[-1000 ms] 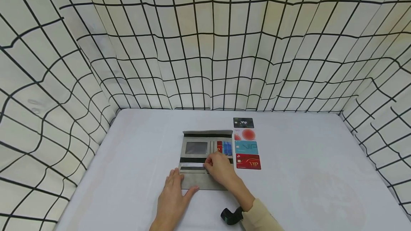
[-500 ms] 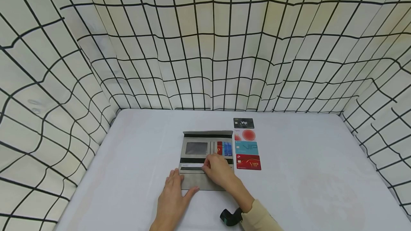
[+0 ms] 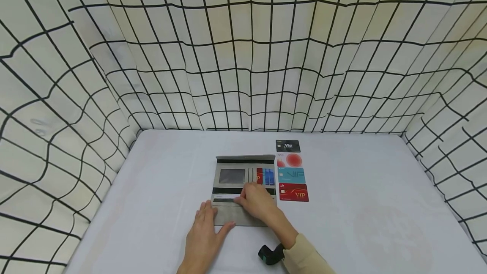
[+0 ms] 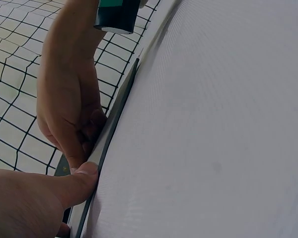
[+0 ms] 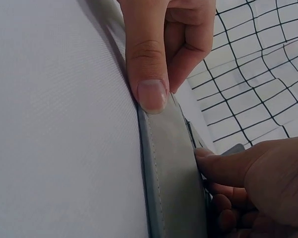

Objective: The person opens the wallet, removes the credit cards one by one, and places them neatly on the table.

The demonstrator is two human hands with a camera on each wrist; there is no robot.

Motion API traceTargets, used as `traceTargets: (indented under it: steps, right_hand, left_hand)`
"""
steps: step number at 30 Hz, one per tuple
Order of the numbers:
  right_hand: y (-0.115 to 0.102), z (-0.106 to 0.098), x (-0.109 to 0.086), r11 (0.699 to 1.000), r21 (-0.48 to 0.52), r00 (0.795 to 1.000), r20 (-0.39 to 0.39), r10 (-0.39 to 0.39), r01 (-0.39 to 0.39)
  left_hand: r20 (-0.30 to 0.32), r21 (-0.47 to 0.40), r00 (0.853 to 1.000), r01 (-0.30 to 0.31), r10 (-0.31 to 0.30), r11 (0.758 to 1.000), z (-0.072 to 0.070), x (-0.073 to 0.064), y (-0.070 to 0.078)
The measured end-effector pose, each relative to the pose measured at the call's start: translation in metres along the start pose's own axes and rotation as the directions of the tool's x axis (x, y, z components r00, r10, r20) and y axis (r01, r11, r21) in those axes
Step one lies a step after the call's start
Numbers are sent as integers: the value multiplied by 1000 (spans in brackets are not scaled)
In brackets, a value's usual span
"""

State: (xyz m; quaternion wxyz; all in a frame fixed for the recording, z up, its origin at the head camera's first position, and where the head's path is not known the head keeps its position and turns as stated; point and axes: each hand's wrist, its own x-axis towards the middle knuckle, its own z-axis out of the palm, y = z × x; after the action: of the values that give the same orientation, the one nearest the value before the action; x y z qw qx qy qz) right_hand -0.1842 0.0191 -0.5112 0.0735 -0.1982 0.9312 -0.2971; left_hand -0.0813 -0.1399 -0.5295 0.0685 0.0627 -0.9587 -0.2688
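White walls (image 3: 232,62) with a black grid rose around a white-covered table (image 3: 361,202), and on its middle a grey wallet (image 3: 228,216) lay flat and unfolded, inner side up. The left hand (image 3: 203,234) reached in from the near side, palm down, fingers straight and nearly together, tips against the wallet's left edge; its thumb stood out wide and pressed on the near edge. The right hand (image 3: 258,202) came diagonally across the wallet, out of a cream sleeve (image 3: 306,257), its forearm angled down, its thumb pointing left and its other fingers curled under. Thumb and forefinger were at the wallet's lower pocket; whether they pinched anything could not be told. A black device (image 3: 269,256) sat at the right wrist. Just right of the wallet, four cards made a column: a black card (image 3: 288,149) farthest, then white with a red circle, teal, and a red card (image 3: 294,192) nearest. Smaller, blue cards (image 3: 269,176) showed in its right slots, and a white strip (image 3: 223,196) left of the right thumb
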Motion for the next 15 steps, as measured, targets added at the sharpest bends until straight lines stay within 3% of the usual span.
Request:
traceTargets:
  steps: [15]
  right_hand:
    - [-3,7,4,992,-128,1000,-27,-2,-1]
  left_hand:
    - [-10,-3,1000,-6,6,1000,-1,0,0]
